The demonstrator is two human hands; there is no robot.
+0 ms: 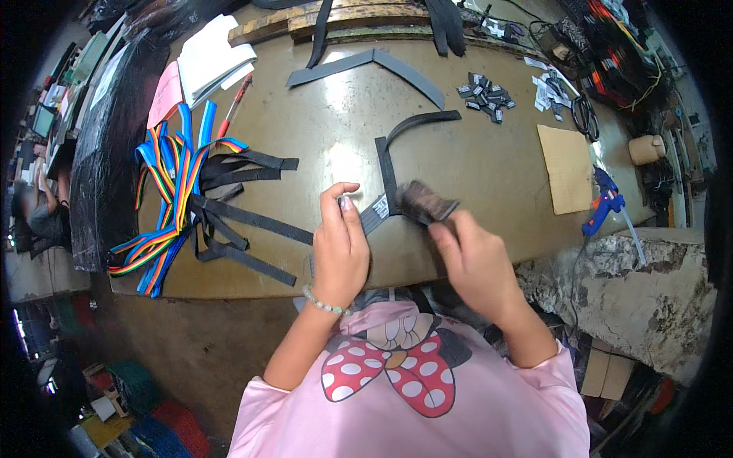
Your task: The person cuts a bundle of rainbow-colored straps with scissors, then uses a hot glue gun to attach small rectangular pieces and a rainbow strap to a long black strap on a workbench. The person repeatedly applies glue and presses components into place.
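Observation:
Near the table's front edge, my left hand (342,244) is closed around a grey webbing strap (369,220). A small white printed label (381,206) lies on that strap, just beyond my fingertips. In the closed fingers of my right hand (477,263) is a dark brown and black piece (427,202), smeared by motion, so its kind is unclear. It hovers at the right end of the grey strap. From there a black strap (386,164) runs away from me and bends right into a curved end.
Left lie rainbow-edged blue straps (183,175) and black straps (259,221), with a red pen (235,105) and papers (210,61) behind. Far side: a grey strip (374,57) and small labels (485,97). Right: scissors (586,118), a tan sheet (566,168), a blue glue gun (603,202).

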